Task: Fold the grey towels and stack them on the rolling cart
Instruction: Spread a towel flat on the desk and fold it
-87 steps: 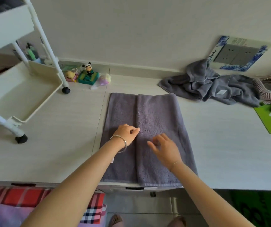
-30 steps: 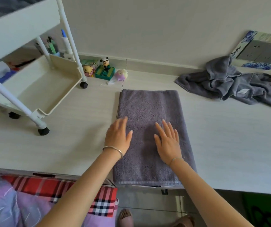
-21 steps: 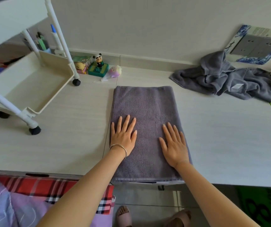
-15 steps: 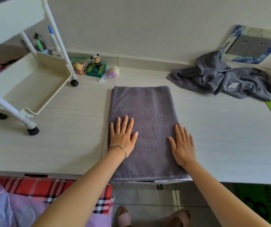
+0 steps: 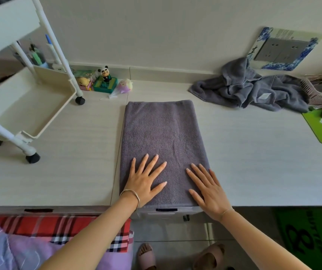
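Towel (image 5: 164,137) folded, palms pressed on it

Folded into a narrow rectangle, the towel lies centred on the desk (image 5: 253,162), its near end at the front edge. The left hand (image 5: 144,181) rests flat on its near left part, fingers straight and spread, holding nothing. The right hand (image 5: 208,193) lies flat on the near right corner, fingers straight, gripping nothing. A crumpled grey heap (image 5: 253,88) sits far right by the wall. The cart (image 5: 29,106) stands on the desk at left, apart from the towel.

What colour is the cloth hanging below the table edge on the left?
Red, white and black plaid, seen in the head view, the only one.
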A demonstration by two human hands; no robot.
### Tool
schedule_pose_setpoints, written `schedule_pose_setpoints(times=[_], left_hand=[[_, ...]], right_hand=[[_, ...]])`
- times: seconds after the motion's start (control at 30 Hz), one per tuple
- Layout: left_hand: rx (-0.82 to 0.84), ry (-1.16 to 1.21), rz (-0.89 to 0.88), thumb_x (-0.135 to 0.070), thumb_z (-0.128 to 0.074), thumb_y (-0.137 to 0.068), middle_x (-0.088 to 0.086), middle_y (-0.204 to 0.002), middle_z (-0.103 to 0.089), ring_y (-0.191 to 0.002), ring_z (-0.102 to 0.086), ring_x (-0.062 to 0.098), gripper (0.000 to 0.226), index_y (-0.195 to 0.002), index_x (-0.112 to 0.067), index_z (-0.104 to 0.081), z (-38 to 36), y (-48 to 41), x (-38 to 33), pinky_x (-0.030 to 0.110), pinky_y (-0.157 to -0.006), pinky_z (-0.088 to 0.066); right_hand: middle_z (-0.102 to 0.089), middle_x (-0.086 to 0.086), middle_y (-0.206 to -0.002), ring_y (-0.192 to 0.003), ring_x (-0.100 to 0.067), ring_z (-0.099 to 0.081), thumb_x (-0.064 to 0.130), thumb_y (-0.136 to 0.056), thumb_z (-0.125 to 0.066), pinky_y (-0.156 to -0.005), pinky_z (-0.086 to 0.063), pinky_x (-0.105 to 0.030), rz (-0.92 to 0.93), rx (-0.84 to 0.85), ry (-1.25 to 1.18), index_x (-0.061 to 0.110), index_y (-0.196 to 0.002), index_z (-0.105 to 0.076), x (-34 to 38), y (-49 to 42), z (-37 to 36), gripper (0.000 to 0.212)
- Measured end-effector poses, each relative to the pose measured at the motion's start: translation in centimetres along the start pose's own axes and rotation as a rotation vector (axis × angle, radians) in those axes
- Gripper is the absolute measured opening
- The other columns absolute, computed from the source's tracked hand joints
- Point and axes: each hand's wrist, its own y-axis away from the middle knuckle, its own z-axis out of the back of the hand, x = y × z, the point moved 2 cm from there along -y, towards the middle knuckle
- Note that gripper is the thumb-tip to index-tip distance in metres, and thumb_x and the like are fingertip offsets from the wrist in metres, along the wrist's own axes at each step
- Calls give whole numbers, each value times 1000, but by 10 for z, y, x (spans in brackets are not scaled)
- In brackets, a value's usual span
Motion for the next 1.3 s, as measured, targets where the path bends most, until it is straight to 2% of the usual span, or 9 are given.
schedule_pose_setpoints(times=[0.17, 0.47, 0.67, 0.73, 0.83, 0.9, 1.03, 1.13, 1.3], left_hand=[[22, -116, -232, -87, -19, -73, -1, -156, -22, -142, -17, 30, 94, -149, -32, -18, -9, 22, -18, 62, -107, -12], [57, -101, -200, -64, -73, -56, -4, -145, -44, -130, -45, 31, 116, -148, -35, -9, -6, 29, -24, 59, -101, -37], [89, 157, -184, -38, -47, -95, -16, -153, -24, -145, -16, 20, 62, -143, -47, -11, 24, 29, -31, 43, -117, -10], [163, 282, -167, -39, -40, -98, -15, -150, -33, -140, -29, 15, 50, -141, -51, -19, 46, 25, -29, 38, -113, -27], [187, 348, -115, -47, -42, -95, 0, -117, -66, -95, -61, 17, 38, -132, -42, -47, 86, 15, -19, 31, -84, -47], [211, 397, -93, -51, -47, -92, 1, -95, -70, -82, -62, 17, 30, -104, -29, -65, 107, 7, -13, 29, -74, -45], [383, 297, -96, -44, -61, -86, -2, -61, -50, -54, -42, 13, 31, -70, -18, -56, 132, 0, 7, 27, -55, -32], [487, 387, -49, -38, -67, -83, -6, -56, -43, -52, -39, 10, 31, -64, -19, -52, 145, -2, 31, 24, -54, -30], [424, 923, 147, -30, -73, -77, -11, -83, -70, -79, -65, 4, 22, -97, -23, -69, 171, -11, 61, 15, -72, -48]], right_hand=[[-13, 5, -159, -147, -20, -6, 75, -82, -39, -117, -5, -42, 122, 34, 56, 33, -150, -16, 0, 20, -2, 83], [-8, 9, -158, -146, -17, -3, 76, -75, -45, -115, -5, -46, 58, 65, 51, 38, -149, -7, 9, 31, -7, 92], [-31, 10, -150, -139, -16, -31, 50, -78, -66, -115, -19, -39, 52, -59, -77, 35, -147, -21, 10, 32, 6, 84], [-53, 6, -137, -125, -18, -52, 28, -71, -78, -106, -41, -39, 80, -109, -141, 26, -137, -46, 6, 27, 24, 74], [-73, 0, -97, -85, -21, -69, 24, -78, -75, -78, -56, -33, -34, -54, -245, 20, -110, -70, 3, 14, 71, 33], [-72, -4, -81, -71, -21, -66, 33, -79, -72, -69, -53, -32, -123, 113, -312, 14, -97, -74, 1, 2, 101, 26], [-69, -15, -74, -57, -15, -52, 41, -73, -75, -57, -46, -24, -158, 260, -397, 8, -86, -74, -7, -21, 141, 35], [-70, -16, -79, -62, -10, -55, 40, -69, -78, -65, -51, -30, -190, 294, -486, 10, -85, -75, -16, -32, 158, 34], [-71, -5, -109, -105, -17, -65, 41, -67, -81, -93, -48, -31, -309, 302, -1085, 8, -110, -67, -29, -49, 167, 56]])
